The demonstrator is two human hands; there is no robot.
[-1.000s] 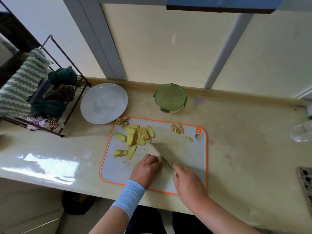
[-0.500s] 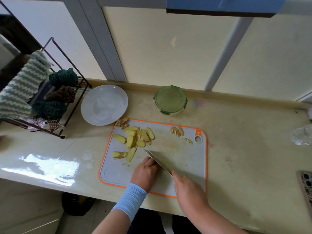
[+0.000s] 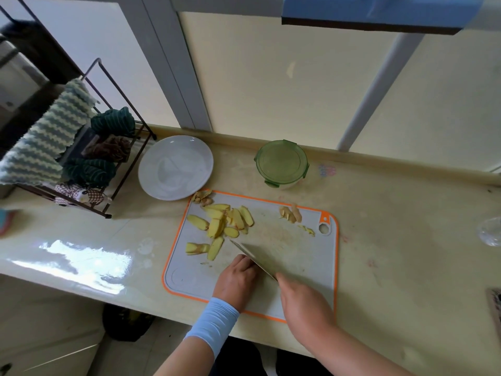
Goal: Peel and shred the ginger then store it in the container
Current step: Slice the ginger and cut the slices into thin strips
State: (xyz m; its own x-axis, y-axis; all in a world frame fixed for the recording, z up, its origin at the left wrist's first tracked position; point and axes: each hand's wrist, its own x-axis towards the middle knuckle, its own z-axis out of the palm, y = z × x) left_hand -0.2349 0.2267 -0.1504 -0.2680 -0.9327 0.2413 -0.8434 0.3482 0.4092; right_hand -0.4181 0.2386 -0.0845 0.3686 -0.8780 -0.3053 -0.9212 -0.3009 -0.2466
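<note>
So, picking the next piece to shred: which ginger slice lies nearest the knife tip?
The long slice at the near end of the pile, just left of the knife tip; the rest lie farther back.

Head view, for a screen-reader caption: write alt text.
A person's right hand holds a knife over an orange-rimmed cutting board, the left hand curled beside the blade. Peeled ginger slices lie on the board; a lidded green container and white plate sit behind.

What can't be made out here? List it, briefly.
Head view only:
- Whatever the left hand steadies: hidden under its curled fingers and the knife blade.
- Knife handle: buried in the right hand.
- Contents of the container: covered by its green lid.
- Clear object at the right edge: cut off, blurred.
</note>
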